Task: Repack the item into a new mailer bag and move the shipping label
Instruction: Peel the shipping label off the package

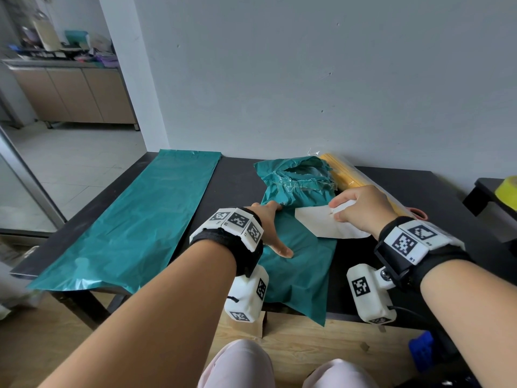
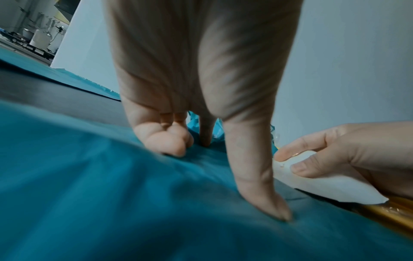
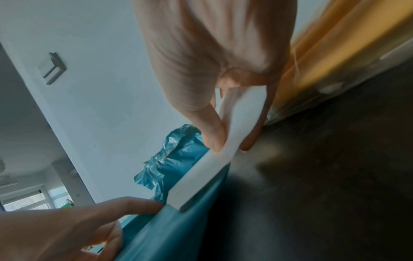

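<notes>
Shipping label (image 1: 326,224), white, sat at the right edge of the torn teal mailer (image 1: 296,247) in mid-table; we saw the right hand (image 1: 361,210) pinching its upper corner between thumb and fingers, that part lifted off the bag. Print on the label wasn't readable, its face too washed out. The left hand (image 1: 270,228) lay spread on the torn mailer, thumb and fingertips pressing the film down, gripping nothing. In the left wrist view some fingers (image 2: 166,141) looked tucked, index and thumb extended. The mailer's ripped mouth (image 1: 300,172) pointed toward the wall; we couldn't tell what was inside. A yellow item (image 1: 352,177) in clear wrap lay just beside it on the right, partly hidden behind the right hand, so we couldn't identify it. The new teal mailer (image 1: 134,228) lay flat at the left, its near end hanging over the edge. Surface was a dark table (image 1: 237,180) against a plain grey wall (image 1: 307,79). A roll of yellow tape (image 1: 507,189) was cut off at the right border. Left doorway showed cabinets (image 1: 72,93), blurred clutter on top.
</notes>
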`<state>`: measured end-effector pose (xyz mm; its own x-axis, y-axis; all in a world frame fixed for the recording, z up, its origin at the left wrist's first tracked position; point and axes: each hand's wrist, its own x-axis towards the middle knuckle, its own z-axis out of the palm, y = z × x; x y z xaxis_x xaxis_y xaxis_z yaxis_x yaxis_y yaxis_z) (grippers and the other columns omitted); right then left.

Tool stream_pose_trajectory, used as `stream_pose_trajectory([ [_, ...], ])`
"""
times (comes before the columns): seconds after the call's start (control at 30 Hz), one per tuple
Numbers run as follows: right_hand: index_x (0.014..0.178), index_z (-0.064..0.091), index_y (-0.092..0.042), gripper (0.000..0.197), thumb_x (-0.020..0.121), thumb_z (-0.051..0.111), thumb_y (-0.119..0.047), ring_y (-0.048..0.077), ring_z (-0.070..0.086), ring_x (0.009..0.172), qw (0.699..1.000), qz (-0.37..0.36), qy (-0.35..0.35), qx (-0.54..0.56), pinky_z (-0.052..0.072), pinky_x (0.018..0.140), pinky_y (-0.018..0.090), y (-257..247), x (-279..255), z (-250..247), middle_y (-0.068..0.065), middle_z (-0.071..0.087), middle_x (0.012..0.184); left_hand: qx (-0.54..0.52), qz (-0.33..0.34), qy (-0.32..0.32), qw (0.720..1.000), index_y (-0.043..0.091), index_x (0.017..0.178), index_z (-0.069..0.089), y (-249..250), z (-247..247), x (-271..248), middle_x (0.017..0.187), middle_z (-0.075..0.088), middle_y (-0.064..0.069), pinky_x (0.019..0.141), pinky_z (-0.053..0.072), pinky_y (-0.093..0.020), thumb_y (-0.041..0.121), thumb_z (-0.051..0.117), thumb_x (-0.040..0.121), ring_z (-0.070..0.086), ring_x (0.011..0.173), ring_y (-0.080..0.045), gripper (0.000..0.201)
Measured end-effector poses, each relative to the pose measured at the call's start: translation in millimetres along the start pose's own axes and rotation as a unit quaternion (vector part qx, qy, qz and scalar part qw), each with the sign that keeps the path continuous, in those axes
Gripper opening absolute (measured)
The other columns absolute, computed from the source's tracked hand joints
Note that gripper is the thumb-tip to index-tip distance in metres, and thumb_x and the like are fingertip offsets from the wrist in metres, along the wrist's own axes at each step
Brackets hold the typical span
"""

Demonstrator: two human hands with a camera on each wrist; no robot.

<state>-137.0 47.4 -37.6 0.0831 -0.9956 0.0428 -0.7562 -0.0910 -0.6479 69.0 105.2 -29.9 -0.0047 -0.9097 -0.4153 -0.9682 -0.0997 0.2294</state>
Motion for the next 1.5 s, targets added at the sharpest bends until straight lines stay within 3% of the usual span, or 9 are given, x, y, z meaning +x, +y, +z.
stream_pose_trajectory([
  [0.43, 0.087, 0.076, -0.022, 0.023, 0.074, 0.077, -0.004, 0.018, 0.056, 0.113, 0.998, -0.003, 0.019, 0.053, 0.041, 0.093, 0.026, -16.1, 2.7, -25.2, 0.001, 0.065, 0.118, -0.017, -0.001, 0.0, 1.0, 0.029, 0.151, 0.013, 1.8, -1.3, -3.4, 0.146, 0.036, -0.008, 0.094, 0.048, -0.043, 0.053, 0.081, 0.064, 0.06, 0.113, -0.029, 0.114],
  [0.67, 0.095, 0.074, -0.017, 0.023, 0.078, 0.073, -0.002, 0.015, 0.052, 0.097, 0.991, -0.012, 0.064, 0.112, 0.038, 0.082, 0.023, -19.5, 0.3, -55.2, 0.003, 0.062, 0.108, -0.005, -0.008, 0.003, 1.0, 0.025, 0.152, 0.013, 2.7, -6.3, 0.3, 0.131, 0.057, -0.009, 0.092, 0.046, -0.039, 0.052, 0.081, 0.066, 0.06, 0.115, -0.028, 0.113],
  [0.87, 0.098, 0.07, -0.021, 0.024, 0.079, 0.073, -0.006, 0.022, 0.061, 0.092, 0.982, -0.042, 0.076, 0.169, 0.047, 0.064, 0.025, -27.9, 2.2, -54.0, 0.003, 0.064, 0.106, -0.011, -0.069, 0.032, 0.997, 0.018, 0.151, 0.014, -6.0, -17.3, 19.6, 0.146, 0.044, -0.007, 0.1, 0.046, -0.045, 0.057, 0.081, 0.06, 0.055, 0.122, -0.03, 0.119],
  [0.97, 0.102, 0.056, -0.016, 0.031, 0.078, 0.073, -0.005, 0.025, 0.06, 0.084, 0.983, -0.035, 0.087, 0.16, 0.047, 0.057, 0.028, -31.4, 10.3, -56.1, 0.007, 0.06, 0.104, -0.007, -0.095, 0.048, 0.994, 0.013, 0.147, 0.017, -7.0, -25.1, 31.4, 0.142, 0.047, -0.01, 0.101, 0.044, -0.048, 0.056, 0.082, 0.059, 0.051, 0.125, -0.033, 0.117],
  [1.1, 0.11, 0.048, -0.016, 0.04, 0.078, 0.072, -0.01, 0.022, 0.057, 0.085, 0.979, -0.008, 0.13, 0.159, 0.053, 0.07, 0.037, -30.7, 18.6, -58.7, 0.005, 0.054, 0.108, -0.03, -0.118, 0.082, 0.989, 0.008, 0.143, 0.019, 0.5, -35.4, 47.5, 0.136, 0.046, -0.016, 0.1, 0.045, -0.047, 0.05, 0.082, 0.064, 0.051, 0.122, -0.034, 0.109],
  [1.3, 0.1, 0.05, -0.015, 0.023, 0.083, 0.065, -0.017, 0.018, 0.051, 0.082, 0.989, -0.048, 0.127, 0.049, 0.037, 0.058, 0.024, -23.4, 26.3, -57.3, -0.002, 0.053, 0.092, -0.112, -0.075, 0.101, 0.986, 0.001, 0.147, 0.007, 17.8, -52.7, 60.6, 0.133, 0.052, -0.014, 0.091, 0.05, -0.038, 0.041, 0.075, 0.077, 0.058, 0.115, -0.031, 0.105],
  [1.37, 0.091, 0.051, -0.014, 0.016, 0.082, 0.064, -0.019, 0.017, 0.049, 0.074, 0.992, -0.071, 0.108, 0.002, 0.034, 0.053, 0.023, -22.8, 25.5, -52.7, -0.005, 0.052, 0.079, -0.119, -0.044, 0.136, 0.983, 0.006, 0.135, 0.036, 23.0, -57.5, 60.3, 0.125, 0.056, -0.012, 0.081, 0.049, -0.033, 0.034, 0.071, 0.081, 0.058, 0.109, -0.029, 0.07],
  [1.43, 0.086, 0.051, -0.012, 0.014, 0.083, 0.062, -0.02, 0.018, 0.05, 0.069, 0.991, -0.099, 0.086, -0.031, 0.036, 0.054, 0.024, -23.3, 22.5, -47.2, -0.004, 0.052, 0.074, -0.177, -0.004, 0.205, 0.963, 0.017, 0.091, 0.059, 30.0, -60.8, 56.4, 0.104, 0.065, -0.009, 0.071, 0.05, -0.027, 0.019, 0.065, 0.084, 0.062, 0.093, -0.025, 0.009],
  [1.5, 0.084, 0.049, -0.011, 0.015, 0.083, 0.061, -0.021, 0.023, 0.052, 0.069, 0.987, -0.129, 0.064, -0.073, 0.037, 0.056, 0.03, -24.2, 18.6, -40.9, 0.001, 0.053, 0.074, -0.284, 0.047, 0.226, 0.931, 0.019, 0.07, 0.06, 39.0, -60.3, 57.9, 0.09, 0.071, -0.01, 0.076, 0.057, -0.031, 0.006, 0.058, 0.085, 0.067, 0.082, -0.025, 0.02],
])
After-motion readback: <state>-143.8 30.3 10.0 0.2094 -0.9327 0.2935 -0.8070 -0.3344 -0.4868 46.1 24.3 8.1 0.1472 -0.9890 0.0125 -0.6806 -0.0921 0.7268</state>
